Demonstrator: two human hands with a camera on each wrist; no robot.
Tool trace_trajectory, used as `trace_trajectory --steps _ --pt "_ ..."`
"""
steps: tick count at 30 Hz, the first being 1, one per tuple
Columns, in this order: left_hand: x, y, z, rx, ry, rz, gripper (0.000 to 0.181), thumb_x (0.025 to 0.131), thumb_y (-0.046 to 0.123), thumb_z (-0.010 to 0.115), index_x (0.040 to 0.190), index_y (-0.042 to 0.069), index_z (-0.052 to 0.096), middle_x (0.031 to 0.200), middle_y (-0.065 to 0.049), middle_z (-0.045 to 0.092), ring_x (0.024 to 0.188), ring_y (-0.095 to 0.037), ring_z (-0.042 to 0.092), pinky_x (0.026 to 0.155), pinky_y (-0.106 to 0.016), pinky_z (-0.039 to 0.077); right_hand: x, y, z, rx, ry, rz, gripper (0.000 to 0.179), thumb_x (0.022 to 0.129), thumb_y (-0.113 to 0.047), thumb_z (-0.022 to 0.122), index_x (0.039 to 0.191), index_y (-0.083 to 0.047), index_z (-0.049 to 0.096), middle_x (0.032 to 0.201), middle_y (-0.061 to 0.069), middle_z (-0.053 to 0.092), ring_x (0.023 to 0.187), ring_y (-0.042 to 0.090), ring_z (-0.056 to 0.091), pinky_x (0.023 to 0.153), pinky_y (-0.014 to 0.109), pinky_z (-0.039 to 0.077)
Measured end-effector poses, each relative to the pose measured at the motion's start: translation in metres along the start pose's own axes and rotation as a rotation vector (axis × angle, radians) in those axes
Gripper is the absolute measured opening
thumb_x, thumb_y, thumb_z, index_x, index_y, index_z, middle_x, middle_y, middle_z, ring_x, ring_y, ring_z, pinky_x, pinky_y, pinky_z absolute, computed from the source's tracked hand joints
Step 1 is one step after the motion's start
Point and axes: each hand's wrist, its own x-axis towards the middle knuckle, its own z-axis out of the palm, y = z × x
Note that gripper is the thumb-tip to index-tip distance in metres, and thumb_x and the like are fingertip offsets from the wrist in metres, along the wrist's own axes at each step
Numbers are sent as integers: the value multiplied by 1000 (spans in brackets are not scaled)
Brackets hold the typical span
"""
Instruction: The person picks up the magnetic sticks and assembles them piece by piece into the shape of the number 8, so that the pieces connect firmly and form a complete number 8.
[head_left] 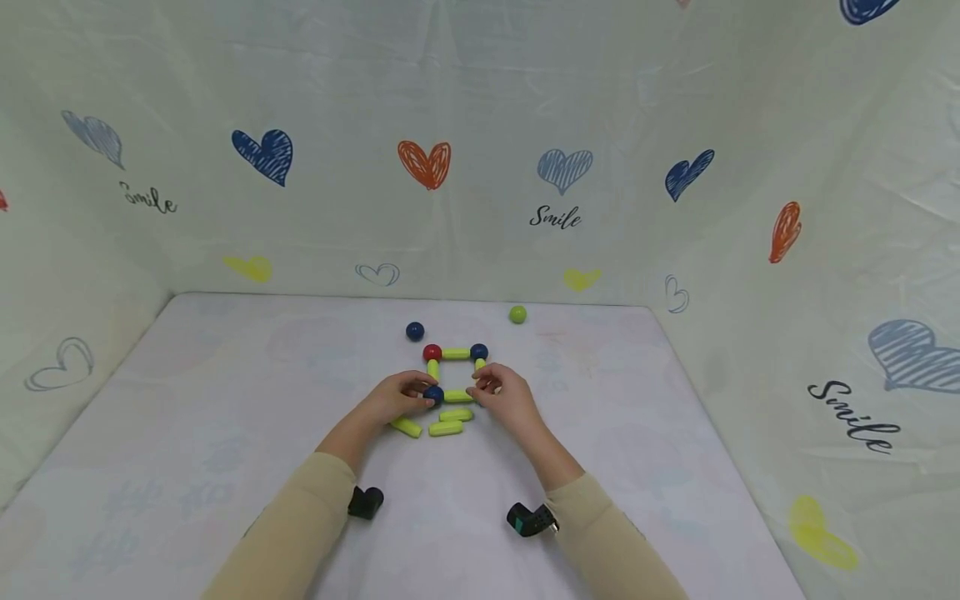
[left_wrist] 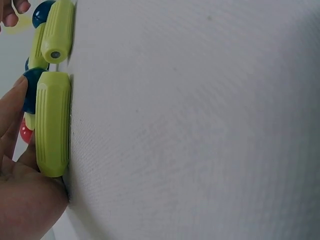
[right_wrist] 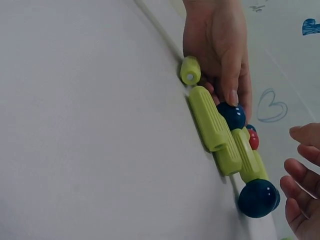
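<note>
The left hand (head_left: pixel 399 397) pinches a blue ball (head_left: pixel 434 396) of the square (head_left: pixel 456 354), the right hand (head_left: pixel 507 396) is loosely curled and empty beside it, one rod (head_left: pixel 407 427) lies beside the left hand, two rods (head_left: pixel 446 428) between the hands, and a spare ball (head_left: pixel 415 332) and green ball (head_left: pixel 517 314) beyond.

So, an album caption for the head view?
Left fingers hold a blue ball at one corner of a lime rod frame.

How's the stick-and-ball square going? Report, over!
Left grip: pinching blue corner ball. Right grip: beside square, holding nothing. Loose sticks close on near side.
</note>
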Motion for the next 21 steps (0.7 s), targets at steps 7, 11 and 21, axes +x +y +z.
trace_trajectory --steps 7,11,21 --pt "-1 2 -2 8 -4 -6 34 88 15 74 121 13 67 117 -10 62 103 -27 51 85 -34 46 -12 -3 8 -9 -59 -28 21 85 -9 75 104 -4 68 91 1 62 84 16 56 74 30 48" --pt "0 2 -2 11 -2 -13 34 88 16 74 121 14 67 118 -10 62 104 -27 51 87 -35 45 -16 0 14 -73 -109 -82 22 85 -13 76 105 -7 69 100 1 65 94 19 58 84 35 48" --pt "0 0 -2 -2 -5 -1 34 88 15 74 121 13 67 118 -10 62 104 -27 52 88 -37 45 -22 -1 27 -129 -250 -38 30 86 -17 76 114 -8 70 114 3 65 107 20 59 93 38 47"
